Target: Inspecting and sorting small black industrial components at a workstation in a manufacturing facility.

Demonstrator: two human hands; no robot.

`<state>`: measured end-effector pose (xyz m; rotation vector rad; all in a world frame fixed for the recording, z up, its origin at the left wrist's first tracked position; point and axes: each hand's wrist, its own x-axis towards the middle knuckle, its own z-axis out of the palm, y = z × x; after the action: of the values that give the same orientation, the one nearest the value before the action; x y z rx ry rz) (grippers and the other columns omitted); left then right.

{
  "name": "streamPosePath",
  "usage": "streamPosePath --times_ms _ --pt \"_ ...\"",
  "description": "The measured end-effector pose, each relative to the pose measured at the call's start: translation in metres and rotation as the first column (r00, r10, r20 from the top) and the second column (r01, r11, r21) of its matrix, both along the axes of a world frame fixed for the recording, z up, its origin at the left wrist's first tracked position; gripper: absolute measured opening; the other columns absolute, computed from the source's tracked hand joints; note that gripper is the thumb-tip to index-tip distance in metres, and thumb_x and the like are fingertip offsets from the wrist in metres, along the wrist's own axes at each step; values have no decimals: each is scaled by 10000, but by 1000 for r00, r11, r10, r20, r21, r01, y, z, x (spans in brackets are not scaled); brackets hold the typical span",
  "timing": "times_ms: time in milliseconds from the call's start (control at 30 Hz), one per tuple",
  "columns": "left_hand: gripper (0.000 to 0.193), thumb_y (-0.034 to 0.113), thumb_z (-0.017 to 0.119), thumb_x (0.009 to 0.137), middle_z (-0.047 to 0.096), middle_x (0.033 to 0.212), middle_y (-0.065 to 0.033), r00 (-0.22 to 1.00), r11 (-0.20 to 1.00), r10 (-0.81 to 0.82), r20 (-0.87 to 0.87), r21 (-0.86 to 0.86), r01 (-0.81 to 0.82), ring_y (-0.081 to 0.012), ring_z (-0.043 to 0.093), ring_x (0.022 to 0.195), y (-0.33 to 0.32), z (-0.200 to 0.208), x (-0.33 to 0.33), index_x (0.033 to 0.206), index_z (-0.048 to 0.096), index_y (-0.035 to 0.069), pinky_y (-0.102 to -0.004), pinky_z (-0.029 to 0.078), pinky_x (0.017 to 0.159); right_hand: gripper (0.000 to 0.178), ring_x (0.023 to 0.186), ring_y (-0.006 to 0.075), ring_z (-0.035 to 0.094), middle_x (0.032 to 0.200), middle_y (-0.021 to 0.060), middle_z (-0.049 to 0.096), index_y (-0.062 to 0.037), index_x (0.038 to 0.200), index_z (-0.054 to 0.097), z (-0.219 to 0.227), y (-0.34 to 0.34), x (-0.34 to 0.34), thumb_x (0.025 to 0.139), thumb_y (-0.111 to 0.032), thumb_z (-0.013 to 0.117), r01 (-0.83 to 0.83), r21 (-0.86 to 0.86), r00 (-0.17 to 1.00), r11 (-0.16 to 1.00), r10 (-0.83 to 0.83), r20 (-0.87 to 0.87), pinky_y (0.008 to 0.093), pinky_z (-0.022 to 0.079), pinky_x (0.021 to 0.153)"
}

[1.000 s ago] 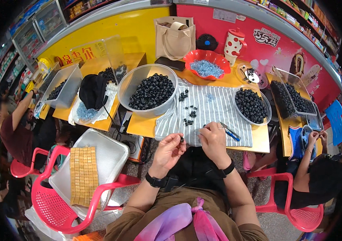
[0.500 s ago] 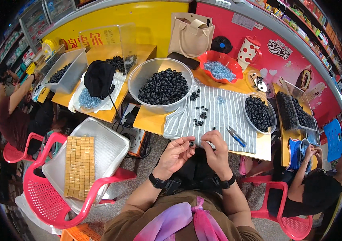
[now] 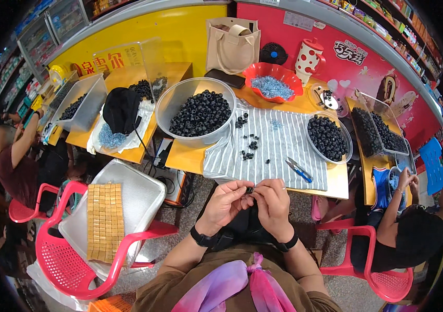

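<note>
Above my lap, off the table's near edge, my left hand [image 3: 224, 204] pinches a small black ring-shaped part [image 3: 249, 190] between thumb and fingertips. Against that part, the fingers of my right hand [image 3: 273, 203] are pressed together; what they hold, if anything, is too small to make out. In front of both hands lies a grey striped cloth [image 3: 273, 143] with several loose black parts [image 3: 250, 146] on it. Blue-handled pliers [image 3: 299, 170] rest on the cloth's right side. A small patch of clear bluish pieces [image 3: 277, 125] sits farther back on it.
A large clear tub [image 3: 163, 112] of black parts stands left of the cloth, a smaller clear bowl [image 3: 347, 151] of them right. Behind are a red bowl [image 3: 297, 93] of bluish pieces and a polka-dot cup [image 3: 307, 60]. Pink chairs [image 3: 65, 260] and people [image 3: 414, 234] flank me.
My right hand has moved in toward my left, and its fingertips now meet at the black part. The whole view has shifted slightly.
</note>
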<state>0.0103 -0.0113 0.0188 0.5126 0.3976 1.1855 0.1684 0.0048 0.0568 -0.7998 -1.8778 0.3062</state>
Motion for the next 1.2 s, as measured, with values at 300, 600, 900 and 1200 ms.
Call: streamPosePath --times_ms 300,600,900,1200 --pt "231 52 518 939 656 897 -84 985 996 67 -157 66 -57 -128 622 739 -8 9 5 1127 601 -53 -213 501 648 181 732 239 512 849 77 541 -28 796 582 10 -5 2 629 -51 649 35 225 957 974 -97 272 352 399 631" --pt "192 33 555 914 656 859 -77 975 996 73 -208 73 -59 -131 637 690 -11 7 2 1079 607 -51 -210 502 576 172 746 257 521 840 85 544 -28 816 596 13 -7 3 662 -42 673 -29 112 966 993 -1 260 352 413 638" --pt "171 56 590 899 662 858 -86 993 997 -63 -95 26 66 -135 650 682 -3 -20 -6 1043 607 -35 -199 511 561 110 729 92 551 810 23 573 -3 791 607 -9 14 12 746 -6 708 -318 -670 948 671 211 -238 241 432 633" --pt "184 72 588 896 625 1005 -115 975 999 -9 220 -50 20 -184 617 851 5 -31 -8 1059 597 -13 -243 511 705 86 726 319 570 758 138 556 -5 842 640 -8 77 23 757 -16 636 214 -207 951 955 -155 266 386 450 648"
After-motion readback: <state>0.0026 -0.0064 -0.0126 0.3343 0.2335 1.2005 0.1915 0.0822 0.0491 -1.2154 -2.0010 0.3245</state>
